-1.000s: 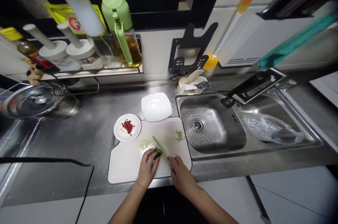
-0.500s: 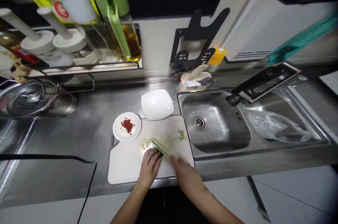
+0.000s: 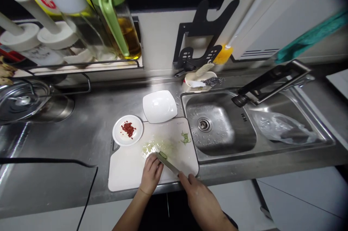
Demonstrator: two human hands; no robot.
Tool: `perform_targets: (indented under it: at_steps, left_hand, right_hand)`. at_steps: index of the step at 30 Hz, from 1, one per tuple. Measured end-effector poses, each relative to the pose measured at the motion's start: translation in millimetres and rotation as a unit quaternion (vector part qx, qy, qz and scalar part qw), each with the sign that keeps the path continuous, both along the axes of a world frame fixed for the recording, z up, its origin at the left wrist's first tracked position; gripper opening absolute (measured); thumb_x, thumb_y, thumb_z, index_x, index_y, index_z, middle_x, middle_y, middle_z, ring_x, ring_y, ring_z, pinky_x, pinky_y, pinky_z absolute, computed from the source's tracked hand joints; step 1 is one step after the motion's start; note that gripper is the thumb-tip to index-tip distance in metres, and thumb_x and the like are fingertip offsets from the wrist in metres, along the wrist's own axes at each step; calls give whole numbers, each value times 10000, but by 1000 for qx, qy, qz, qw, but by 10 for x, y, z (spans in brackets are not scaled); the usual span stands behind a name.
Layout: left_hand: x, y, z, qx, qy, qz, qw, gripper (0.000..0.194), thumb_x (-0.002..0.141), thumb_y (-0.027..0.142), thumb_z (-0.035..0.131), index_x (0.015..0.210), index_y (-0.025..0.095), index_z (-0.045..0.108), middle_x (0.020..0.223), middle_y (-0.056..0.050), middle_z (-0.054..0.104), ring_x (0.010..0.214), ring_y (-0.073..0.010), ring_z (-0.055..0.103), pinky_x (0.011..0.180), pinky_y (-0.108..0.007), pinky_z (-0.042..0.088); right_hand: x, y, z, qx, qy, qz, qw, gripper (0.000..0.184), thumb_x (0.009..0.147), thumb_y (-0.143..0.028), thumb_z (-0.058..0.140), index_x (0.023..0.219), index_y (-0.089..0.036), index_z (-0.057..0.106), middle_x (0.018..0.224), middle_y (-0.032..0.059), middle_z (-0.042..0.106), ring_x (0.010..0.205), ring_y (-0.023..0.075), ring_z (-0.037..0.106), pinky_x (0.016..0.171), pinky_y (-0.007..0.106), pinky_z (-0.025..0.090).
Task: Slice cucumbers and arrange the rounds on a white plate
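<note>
My right hand (image 3: 199,194) is closed round the handle of a kitchen knife (image 3: 170,166), whose blade points up and left over the white cutting board (image 3: 125,173). Beside the blade's tip a green cucumber slice (image 3: 163,155) lies on the board. My left hand (image 3: 151,173) is closed, fingers curled down at the near side of the blade. Its fingers mostly hide the cucumber piece under them. Wet, pale green residue covers the board's middle, and a small heap of green peel strips (image 3: 186,138) sits near its right edge.
A small plate with chopped red pieces (image 3: 116,137) rests on the board's upper left corner. Behind the board stands a square white dish (image 3: 160,107). To the right is a steel sink (image 3: 233,136) with a black faucet (image 3: 261,86). A lidded pot (image 3: 58,106) stands far left.
The knife blade has come down and back toward me, and a cucumber slice now shows beside it. My right hand has shifted slightly right and nearer. The whole view has shifted a little.
</note>
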State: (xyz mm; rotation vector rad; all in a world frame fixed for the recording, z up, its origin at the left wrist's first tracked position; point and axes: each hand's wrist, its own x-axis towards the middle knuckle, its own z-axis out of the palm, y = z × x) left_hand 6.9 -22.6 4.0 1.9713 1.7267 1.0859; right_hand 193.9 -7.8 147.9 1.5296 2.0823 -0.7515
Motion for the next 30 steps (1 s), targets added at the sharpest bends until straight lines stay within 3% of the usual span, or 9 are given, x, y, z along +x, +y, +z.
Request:
perform_targets:
  at_steps: [10,19,30]
  left_hand:
    - [9,-7,0,0,1,8,1000,194,850,173,552,1035,190,607,1060,-90,638,1087,-212,583,967,-434,501]
    - [15,-6,9,-5,-9,14,1000,195,854,188,552,1041,196,607,1057,-89,634,1070,-205,590,956,-424,510]
    - [-7,-15,-34,8,-9,0,1000,208,845,159,565,1047,191,601,1063,-86,627,1083,-204,578,967,-424,503]
  right_hand:
    - [-20,24,36,-24,-13,-5,1000,675,777,78,291,1333,-262,470,1084,88,636,793,191,669,651,243,444]
    - [-17,18,21,-12,5,-20,1000,627,785,55,311,1298,-255,495,1022,86,649,741,159,661,614,211,426]
    - [-59,79,97,-47,-28,3,999,664,781,85,275,1328,-234,474,1091,112,647,811,197,679,634,235,453]
